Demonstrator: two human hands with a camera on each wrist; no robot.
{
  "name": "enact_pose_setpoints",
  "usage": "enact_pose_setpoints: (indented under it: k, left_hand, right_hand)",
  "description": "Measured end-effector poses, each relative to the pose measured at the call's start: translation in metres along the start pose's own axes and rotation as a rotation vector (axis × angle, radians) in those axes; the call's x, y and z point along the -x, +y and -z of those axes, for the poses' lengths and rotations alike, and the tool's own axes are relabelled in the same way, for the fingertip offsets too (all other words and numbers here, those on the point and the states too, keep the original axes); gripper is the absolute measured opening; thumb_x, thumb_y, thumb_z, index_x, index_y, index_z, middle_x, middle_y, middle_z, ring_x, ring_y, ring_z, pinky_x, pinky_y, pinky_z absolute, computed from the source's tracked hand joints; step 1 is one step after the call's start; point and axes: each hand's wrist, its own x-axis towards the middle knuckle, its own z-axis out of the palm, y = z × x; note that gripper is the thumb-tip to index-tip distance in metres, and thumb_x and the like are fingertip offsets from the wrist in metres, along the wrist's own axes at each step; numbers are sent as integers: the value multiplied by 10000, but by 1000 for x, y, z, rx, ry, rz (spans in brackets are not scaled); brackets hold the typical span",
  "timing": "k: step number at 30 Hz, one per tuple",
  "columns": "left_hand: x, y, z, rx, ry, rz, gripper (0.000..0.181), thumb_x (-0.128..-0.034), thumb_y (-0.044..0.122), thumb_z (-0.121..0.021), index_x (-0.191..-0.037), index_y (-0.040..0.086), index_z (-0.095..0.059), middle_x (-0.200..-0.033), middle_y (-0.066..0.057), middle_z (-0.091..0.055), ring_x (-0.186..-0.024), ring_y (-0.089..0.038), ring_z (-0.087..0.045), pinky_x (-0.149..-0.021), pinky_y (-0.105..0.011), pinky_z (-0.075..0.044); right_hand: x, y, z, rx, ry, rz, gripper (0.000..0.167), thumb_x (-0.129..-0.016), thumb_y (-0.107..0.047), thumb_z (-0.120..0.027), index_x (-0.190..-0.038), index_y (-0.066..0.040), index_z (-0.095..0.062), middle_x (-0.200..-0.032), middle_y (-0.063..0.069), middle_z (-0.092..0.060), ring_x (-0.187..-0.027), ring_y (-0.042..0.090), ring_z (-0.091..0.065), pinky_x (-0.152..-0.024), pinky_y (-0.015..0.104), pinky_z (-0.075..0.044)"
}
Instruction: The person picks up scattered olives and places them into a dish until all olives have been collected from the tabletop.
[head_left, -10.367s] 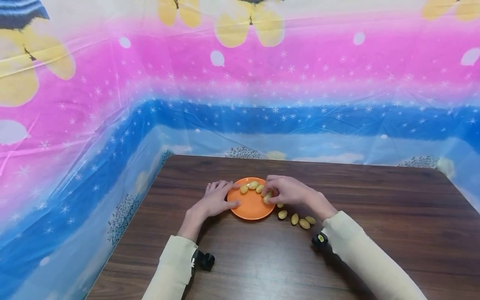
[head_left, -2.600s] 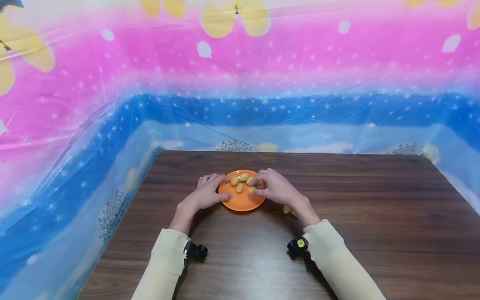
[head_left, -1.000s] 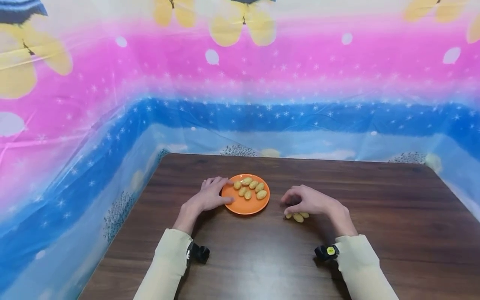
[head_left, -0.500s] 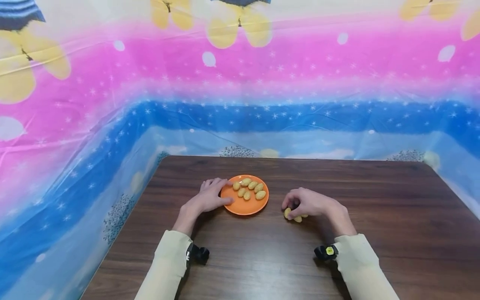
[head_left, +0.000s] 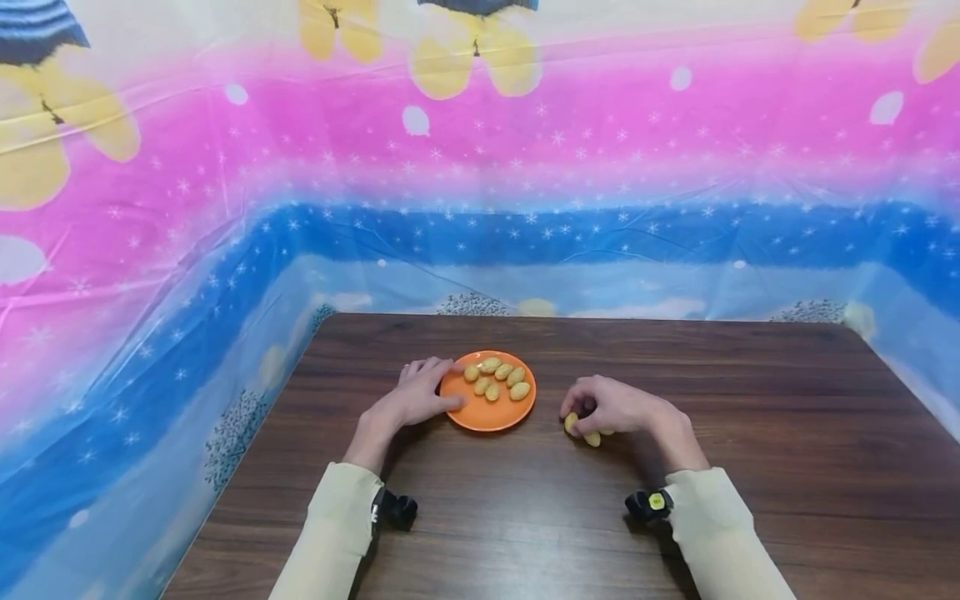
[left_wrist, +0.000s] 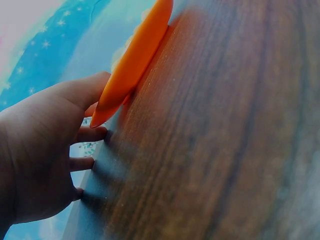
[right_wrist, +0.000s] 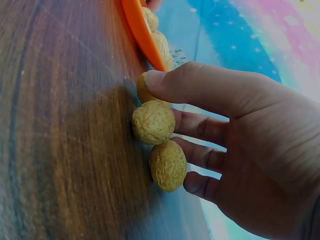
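An orange plate (head_left: pixel 472 414) bears several wrinkled yellow oval nuts (head_left: pixel 519 391), walnut-like in look, mostly towards its back half. My left hand (head_left: pixel 412 393) rests at the plate's left rim, thumb and fingers spread and fairly straight. In the left wrist view the thumb tip disappears behind the plate's raised edge. To the right of the plate, my right hand (head_left: pixel 618 406) pinches one nut (right_wrist: pixel 143 91) between thumb and index finger, low over the table. Beside it lie more nuts on the table, such as a round-looking nut (right_wrist: pixel 153 122) and an oval nut (right_wrist: pixel 168 166). The palm partly covers them in the head view.
The dark wood-grain table (head_left: pixel 480 500) reaches back to a pink and blue patterned cloth (head_left: pixel 480 167), which hangs behind it and along its left side. A black wrist camera (head_left: pixel 649 504) sits below each cuff.
Over the earlier frames nuts have gone from the table onto the plate. My right hand has gone back right from the plate and its fingers have closed on another nut. The left hand stays put.
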Motion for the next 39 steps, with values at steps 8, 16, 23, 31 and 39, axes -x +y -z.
enact_pose_setpoints:
  k: [8,16,23,31,39]
  left_hand:
    - [2,1,0,13,11,0,604,-917,465,-650,-1440,200,-503,-1530,-102,-414,-1432,-395,-268,-1205,-637,-71]
    - [1,3,0,13,2,-4,596,-921,456,-646,-1440,199,-503,-1537,-107,-405,-1438,-406,-264,-1201,-645,-68]
    - [2,3,2,14,2,0,613,-918,464,-647,-1450,200,-495,-1536,-110,-404,-1439,-406,-261,-1202,-643,-66]
    - [1,1,0,13,-6,14,628,-913,493,-636,-1456,212,-489,-1541,-99,-398,-1438,-394,-256,-1209,-631,-57]
    - [2,2,3,14,-4,6,614,-917,468,-638,-1451,200,-496,-1528,-107,-412,-1428,-399,-270,-1200,-645,-70]
  right_hand:
    - [-9,-8,2,61,96,85,191,-907,-200,-701,-1096,-203,-727,-1085,-68,-599,-1023,169,-533,-886,382,-473]
    - [-18,-19,-4,134,219,171,233,-911,-235,-718,-1139,-197,-737,-1101,-84,-627,-1042,154,-518,-898,389,-481]
    - [-31,-31,-10,184,276,186,228,-886,-240,-743,-1113,-213,-742,-1107,-75,-631,-1031,150,-503,-891,372,-477]
    - [-49,-42,-25,220,332,215,216,-890,-269,-742,-1097,-211,-748,-1079,-61,-641,-965,163,-474,-835,343,-442]
    - [-60,-48,-36,242,377,229,201,-876,-250,-747,-1077,-233,-753,-1100,-62,-663,-902,148,-434,-780,311,-394]
